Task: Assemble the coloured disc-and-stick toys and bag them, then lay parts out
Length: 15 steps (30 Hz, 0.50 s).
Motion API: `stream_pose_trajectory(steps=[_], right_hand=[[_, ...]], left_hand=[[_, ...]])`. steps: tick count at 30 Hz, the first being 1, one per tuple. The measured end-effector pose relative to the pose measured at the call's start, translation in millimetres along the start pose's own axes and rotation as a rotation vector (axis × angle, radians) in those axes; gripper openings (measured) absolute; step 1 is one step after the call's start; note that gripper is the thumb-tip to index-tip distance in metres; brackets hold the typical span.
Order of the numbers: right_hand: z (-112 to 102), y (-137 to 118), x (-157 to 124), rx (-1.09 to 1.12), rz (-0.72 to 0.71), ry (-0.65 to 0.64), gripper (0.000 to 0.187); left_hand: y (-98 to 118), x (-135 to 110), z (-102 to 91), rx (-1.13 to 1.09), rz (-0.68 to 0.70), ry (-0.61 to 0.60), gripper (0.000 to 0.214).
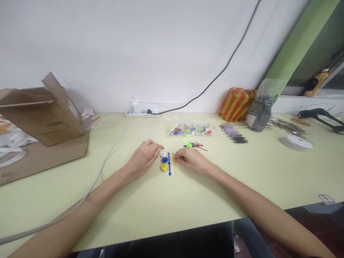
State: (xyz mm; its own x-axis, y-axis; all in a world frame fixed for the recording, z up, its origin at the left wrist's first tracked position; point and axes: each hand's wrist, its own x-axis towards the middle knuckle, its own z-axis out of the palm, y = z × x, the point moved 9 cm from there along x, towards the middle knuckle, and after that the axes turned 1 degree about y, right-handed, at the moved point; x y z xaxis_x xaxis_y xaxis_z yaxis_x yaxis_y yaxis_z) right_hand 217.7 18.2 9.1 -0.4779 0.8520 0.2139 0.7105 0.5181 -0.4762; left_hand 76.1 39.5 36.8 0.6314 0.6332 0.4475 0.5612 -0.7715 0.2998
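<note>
Anyone able to read the tiny print here? The labels on the cardboard box [40, 114] and the grey plastic bag [259, 114] are too small to make out, and the flat object [233, 133] on the worktop [129, 211] is pixelated, so no brands from me.

The main bits sit in the middle of the worktop, between the two hands. There's a blue plastic arrow [169, 164] with its long axis running near-far and its head pointing at the person. Just right of it, and parallel, is a yellow plastic strip [174, 165]. Just left of the arrow is a near-far row of three discs: a white disc [163, 154], a blue disc [165, 159] and a yellow disc [164, 167].

The left hand [143, 157] rests loosely curled, its fingers [158, 147] right beside the white disc and not visibly holding anything. The right hand [192, 160] has its fingers [178, 154] curled down at the far end of the yellow strip, but I can't tell if they've got hold of it.

Just past that lie some small green, black and red plastic pieces [193, 144], then a clear bag of colourful parts [190, 129]. Along the far edge are a white power strip [141, 113] and a striped orange-and-yellow bag [236, 104]. A roll of white tape [297, 142] sits off to the right.
</note>
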Motion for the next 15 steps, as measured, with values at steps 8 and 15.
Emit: stream_pose_trajectory(steps=[8,15], right_hand=[[-25,20,0,-0.032,0.092,0.137,0.018],[-62,82,-4,-0.200,0.224,0.302,0.024]], left_hand=[[1,0,0.1,0.001,0.003,-0.009,0.035],[-1,-1,-2.3,-0.014,-0.034,0.033,0.034]])
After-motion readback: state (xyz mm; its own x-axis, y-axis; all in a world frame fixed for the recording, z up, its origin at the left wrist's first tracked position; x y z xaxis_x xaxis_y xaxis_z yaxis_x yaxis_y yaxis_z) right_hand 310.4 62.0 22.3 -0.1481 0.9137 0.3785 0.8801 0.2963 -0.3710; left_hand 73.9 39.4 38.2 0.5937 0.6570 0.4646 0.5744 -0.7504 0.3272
